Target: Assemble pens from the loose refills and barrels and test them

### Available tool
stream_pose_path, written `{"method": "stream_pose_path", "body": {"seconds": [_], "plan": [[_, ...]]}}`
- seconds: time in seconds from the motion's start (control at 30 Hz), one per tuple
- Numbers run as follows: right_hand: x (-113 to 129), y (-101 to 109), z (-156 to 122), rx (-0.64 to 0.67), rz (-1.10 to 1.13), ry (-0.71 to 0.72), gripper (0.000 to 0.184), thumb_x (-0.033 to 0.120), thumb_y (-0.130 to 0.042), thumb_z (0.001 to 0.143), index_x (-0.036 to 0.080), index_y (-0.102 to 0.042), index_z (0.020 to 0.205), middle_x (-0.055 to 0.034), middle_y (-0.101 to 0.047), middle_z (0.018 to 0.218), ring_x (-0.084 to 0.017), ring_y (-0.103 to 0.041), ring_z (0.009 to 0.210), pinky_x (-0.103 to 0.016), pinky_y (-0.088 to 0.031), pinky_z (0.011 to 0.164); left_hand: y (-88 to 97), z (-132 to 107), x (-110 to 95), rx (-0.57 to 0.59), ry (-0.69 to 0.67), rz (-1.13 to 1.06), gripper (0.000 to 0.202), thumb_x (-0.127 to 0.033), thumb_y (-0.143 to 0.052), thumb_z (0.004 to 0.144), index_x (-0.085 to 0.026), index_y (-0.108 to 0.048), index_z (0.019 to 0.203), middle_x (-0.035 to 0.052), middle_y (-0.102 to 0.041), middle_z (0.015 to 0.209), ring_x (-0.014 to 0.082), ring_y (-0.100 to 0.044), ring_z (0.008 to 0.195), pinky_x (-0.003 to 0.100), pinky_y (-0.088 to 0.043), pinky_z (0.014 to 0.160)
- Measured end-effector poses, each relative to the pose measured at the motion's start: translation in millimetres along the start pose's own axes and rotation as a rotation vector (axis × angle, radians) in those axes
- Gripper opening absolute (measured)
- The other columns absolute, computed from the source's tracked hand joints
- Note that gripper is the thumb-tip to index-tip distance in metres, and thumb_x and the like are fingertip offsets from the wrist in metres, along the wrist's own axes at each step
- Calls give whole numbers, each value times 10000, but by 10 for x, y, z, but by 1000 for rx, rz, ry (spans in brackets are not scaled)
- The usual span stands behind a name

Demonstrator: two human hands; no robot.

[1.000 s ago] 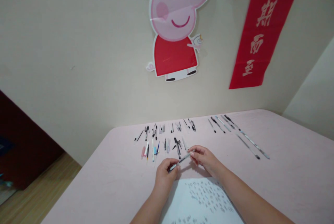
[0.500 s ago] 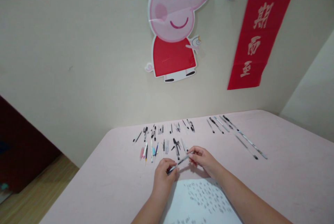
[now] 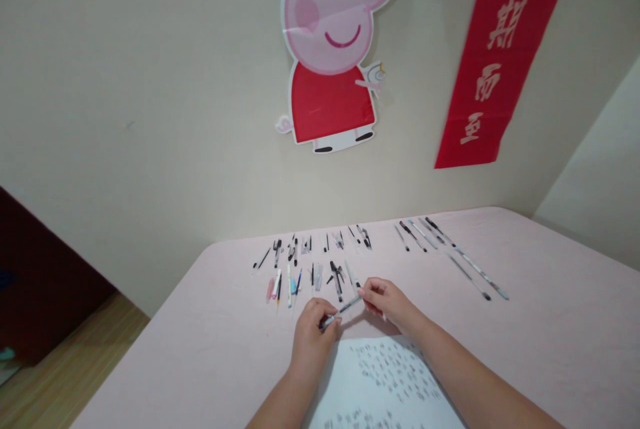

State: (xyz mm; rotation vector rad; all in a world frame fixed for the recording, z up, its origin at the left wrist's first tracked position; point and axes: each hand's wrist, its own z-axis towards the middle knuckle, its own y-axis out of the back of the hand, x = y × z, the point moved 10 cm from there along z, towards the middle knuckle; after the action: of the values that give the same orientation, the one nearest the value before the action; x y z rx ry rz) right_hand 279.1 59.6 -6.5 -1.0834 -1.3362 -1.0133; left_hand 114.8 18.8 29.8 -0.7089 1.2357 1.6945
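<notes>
A slim pen (image 3: 349, 305) spans the gap between my two hands, just above the table. My left hand (image 3: 316, 325) is closed around its lower-left end, thumb and fingers pinching it. At the other end, the fingertips of my right hand (image 3: 384, 297) pinch the pen's tip. Beneath my forearms lies a white sheet of paper (image 3: 350, 379) covered in small dark handwritten marks. Just beyond my hands, a black pen with its loose parts (image 3: 337, 281) rests on the pink cloth.
Several pen parts sit in small groups on the pink table (image 3: 200, 322), among them a pink piece (image 3: 271, 290) and a blue one (image 3: 293, 287). More pens (image 3: 470, 277) lie in a slanting line at the right. Behind stands a wall with a pig cutout (image 3: 333, 105) and red banner (image 3: 475, 102).
The view has shifted slightly. Both hands keep their hold on the pen, and its angle is nearly the same. The things on the table have stayed put.
</notes>
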Motion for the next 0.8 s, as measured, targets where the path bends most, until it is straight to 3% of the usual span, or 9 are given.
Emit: {"method": "stream_pose_path", "body": {"seconds": [0.13, 0.27, 0.4, 0.5, 0.63, 0.8], "plan": [[-12, 23, 14, -22, -108, 11, 521, 679, -604, 666, 189, -481, 537, 68, -398, 382, -65, -307, 367, -220, -213, 413, -15, 6, 3, 7, -10, -6, 61, -148, -580, 655, -200, -610, 665, 19, -604, 732, 170, -566, 694, 263, -413, 590], [28, 42, 4, -33, -115, 20, 550, 697, -504, 732, 172, -539, 575, 46, -426, 402, -69, -330, 374, -219, -219, 408, -26, 13, 13, 6, -8, -32, 48, -162, -585, 657, -200, -613, 665, 21, -607, 727, 176, -579, 707, 268, -432, 596], [75, 82, -24, -23, 23, 10, 413, 590, -564, 740, 181, -594, 787, 53, -485, 479, -71, -368, 399, -196, -242, 405, -2, 17, -6, -22, -28, -36, 45, -161, -596, 653, -202, -614, 653, 17, -610, 714, 175, -581, 690, 271, -437, 593], [100, 78, -34, 22, 116, 29, 311, 474, -635, 715, 190, -598, 837, 53, -511, 532, -74, -415, 452, -186, -278, 429, 17, 15, 11, -42, -8, -27, 34, -170, -590, 661, -200, -603, 652, 17, -607, 714, 175, -581, 687, 269, -434, 588], [95, 83, -21, 29, 109, 61, 292, 430, -698, 669, 181, -591, 781, 37, -539, 576, -90, -463, 519, -196, -314, 459, 8, 12, 38, -33, 18, -17, 30, -174, -581, 668, -198, -598, 660, 20, -605, 725, 176, -578, 693, 269, -429, 591], [95, 81, -6, 12, 54, 71, 366, 513, -685, 671, 179, -537, 677, 34, -535, 533, -90, -445, 485, -213, -322, 465, 12, 11, 32, -30, 17, -22, 23, -187, -581, 668, -200, -599, 662, 20, -605, 728, 174, -574, 688, 268, -425, 588]]}}
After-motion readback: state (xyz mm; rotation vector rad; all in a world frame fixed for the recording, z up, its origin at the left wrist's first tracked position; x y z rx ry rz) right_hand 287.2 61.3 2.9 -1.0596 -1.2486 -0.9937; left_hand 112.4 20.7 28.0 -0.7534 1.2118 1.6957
